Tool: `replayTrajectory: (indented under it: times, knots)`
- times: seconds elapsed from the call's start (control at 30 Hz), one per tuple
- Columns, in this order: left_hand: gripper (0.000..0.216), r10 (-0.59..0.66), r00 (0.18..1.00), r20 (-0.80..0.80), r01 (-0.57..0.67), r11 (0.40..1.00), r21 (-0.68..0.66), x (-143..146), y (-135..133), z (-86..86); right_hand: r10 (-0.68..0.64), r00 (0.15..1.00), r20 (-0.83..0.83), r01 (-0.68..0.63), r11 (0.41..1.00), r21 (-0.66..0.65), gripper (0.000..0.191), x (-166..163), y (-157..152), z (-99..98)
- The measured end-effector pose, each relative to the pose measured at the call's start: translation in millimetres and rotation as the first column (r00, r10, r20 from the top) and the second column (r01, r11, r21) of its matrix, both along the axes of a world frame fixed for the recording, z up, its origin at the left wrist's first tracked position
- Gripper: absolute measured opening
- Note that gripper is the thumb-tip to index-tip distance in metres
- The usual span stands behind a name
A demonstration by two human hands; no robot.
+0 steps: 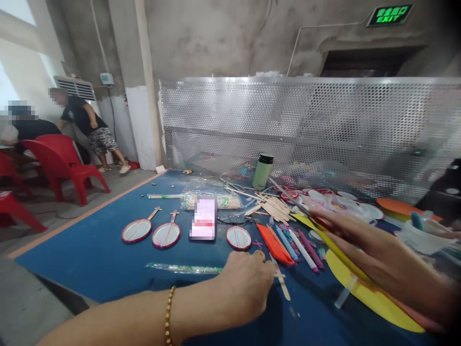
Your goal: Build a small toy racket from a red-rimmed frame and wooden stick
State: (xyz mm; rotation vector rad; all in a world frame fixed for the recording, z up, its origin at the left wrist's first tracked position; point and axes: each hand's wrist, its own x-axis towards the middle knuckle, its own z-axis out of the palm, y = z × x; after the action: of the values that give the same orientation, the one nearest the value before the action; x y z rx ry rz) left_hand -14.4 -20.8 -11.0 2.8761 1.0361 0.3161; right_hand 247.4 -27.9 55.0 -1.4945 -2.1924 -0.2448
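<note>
My left hand (pixel 248 283), with a gold bead bracelet at the wrist, is low over the table with its fingers curled together. What its fingers hold, if anything, is hidden. Beside its fingertips lies a flat wooden craft stick (pixel 284 288) with a small crosspiece. A green-printed clear wrapper (pixel 183 268) runs up to the hand. My right hand (pixel 378 259), blurred, closes around a long tool with a thin grey blade (pixel 288 194); its kind is unclear. A yellow strip shows along those fingers. Below them is a yellow disc (pixel 374 300) with a clear tube (pixel 345 292).
Three red-rimmed round paddles (pixel 166 235) lie around a phone (pixel 203 218). Eyeglasses (pixel 236 219), craft sticks (pixel 275 206), an orange pouch (pixel 273 245) and coloured pens (pixel 304 247) are nearby. A green bottle (pixel 263 172) stands before a perforated metal panel (pixel 223 110). Two people are beyond.
</note>
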Motion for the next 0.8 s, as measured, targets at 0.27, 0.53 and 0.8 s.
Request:
replayTrajectory:
  times: [0.27, 0.53, 0.8]
  knots:
    - [0.033, -0.071, 0.997, -0.018, 0.069, 0.993, -0.095, 5.3, 11.3, -7.7, -0.016, 0.969, 0.248, 0.065, 0.979, -0.191, 0.032, -85.3, 207.4, -2.3]
    - [0.027, -0.081, 0.995, -0.05, 0.074, 0.989, -0.13, 13.7, 17.8, -8.5, -0.099, 0.918, 0.385, 0.21, 0.944, -0.257, 0.034, -91.4, 275.7, -30.8]
    - [0.019, -0.089, 0.996, -0.009, 0.087, 0.99, -0.112, 4.4, 6.7, -2.3, -0.199, 0.868, 0.454, 0.35, 0.895, -0.277, 0.032, -64.6, 211.4, -2.8]
